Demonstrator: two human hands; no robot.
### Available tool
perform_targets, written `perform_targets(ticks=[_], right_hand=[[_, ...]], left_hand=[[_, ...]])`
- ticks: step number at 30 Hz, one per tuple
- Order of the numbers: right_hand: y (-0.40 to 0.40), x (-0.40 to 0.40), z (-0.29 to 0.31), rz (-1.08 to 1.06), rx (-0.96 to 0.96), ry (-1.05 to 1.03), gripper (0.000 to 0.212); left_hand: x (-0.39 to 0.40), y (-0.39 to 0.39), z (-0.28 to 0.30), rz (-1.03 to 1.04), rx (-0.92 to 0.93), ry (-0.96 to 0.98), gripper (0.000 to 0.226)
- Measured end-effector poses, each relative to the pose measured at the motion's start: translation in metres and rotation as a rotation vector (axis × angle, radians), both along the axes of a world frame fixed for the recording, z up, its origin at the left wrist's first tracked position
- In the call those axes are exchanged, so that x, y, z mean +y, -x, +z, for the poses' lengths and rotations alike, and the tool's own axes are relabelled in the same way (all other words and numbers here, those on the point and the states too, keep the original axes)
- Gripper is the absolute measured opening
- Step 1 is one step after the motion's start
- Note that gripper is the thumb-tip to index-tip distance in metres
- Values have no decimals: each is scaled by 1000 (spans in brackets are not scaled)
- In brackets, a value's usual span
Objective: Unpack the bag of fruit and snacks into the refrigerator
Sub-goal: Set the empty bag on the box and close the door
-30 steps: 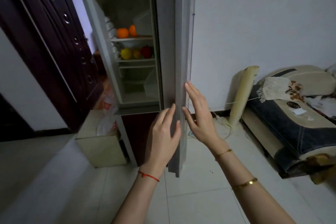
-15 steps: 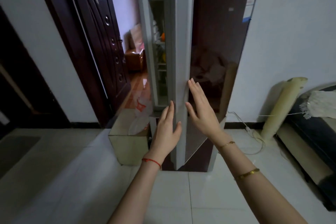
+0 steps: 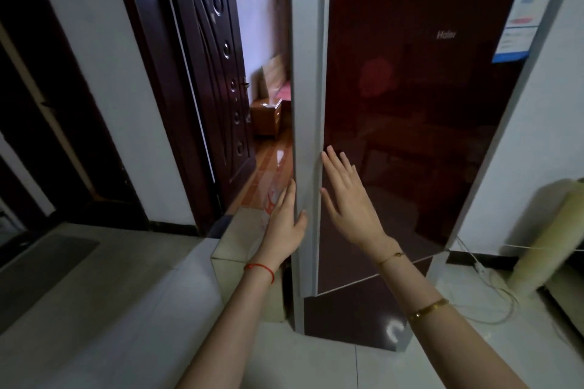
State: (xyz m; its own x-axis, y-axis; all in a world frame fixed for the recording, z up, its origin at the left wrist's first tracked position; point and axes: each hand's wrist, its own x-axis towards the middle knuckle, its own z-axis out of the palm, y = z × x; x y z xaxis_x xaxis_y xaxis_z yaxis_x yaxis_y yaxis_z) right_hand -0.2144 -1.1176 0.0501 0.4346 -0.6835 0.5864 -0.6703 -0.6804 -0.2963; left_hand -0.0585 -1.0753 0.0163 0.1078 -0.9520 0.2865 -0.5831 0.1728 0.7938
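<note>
Both hands are spread flat at frame centre, the left hand [image 3: 286,224] against the grey edge of the refrigerator door [image 3: 407,123], the right hand [image 3: 347,199] on its dark red front.

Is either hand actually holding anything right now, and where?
Nothing is gripped. The left hand lies flat along the refrigerator door edge; the right hand is open against its dark front.

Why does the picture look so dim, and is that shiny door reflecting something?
Head view: dim room light; the glossy dark red refrigerator door mirrors faint furniture shapes, with a bright glare spot on the lower door; wide-angle lens bows the door edges; both hands stay reasonably sharp.
</note>
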Motion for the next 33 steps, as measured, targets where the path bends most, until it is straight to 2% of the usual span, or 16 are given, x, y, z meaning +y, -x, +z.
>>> perform_targets(ticks=[8,19,33], right_hand=[[-42,-79,-7,-47,47,58,60],[-75,-164,-8,-133,83,50,63],[-99,-209,-9,-231,66,31,62]], left_hand=[[-74,-36,14,-10,49,-2,71],[-167,-73,4,-52,105,-63,71],[-238,-102,-9,-120,-45,-28,78]])
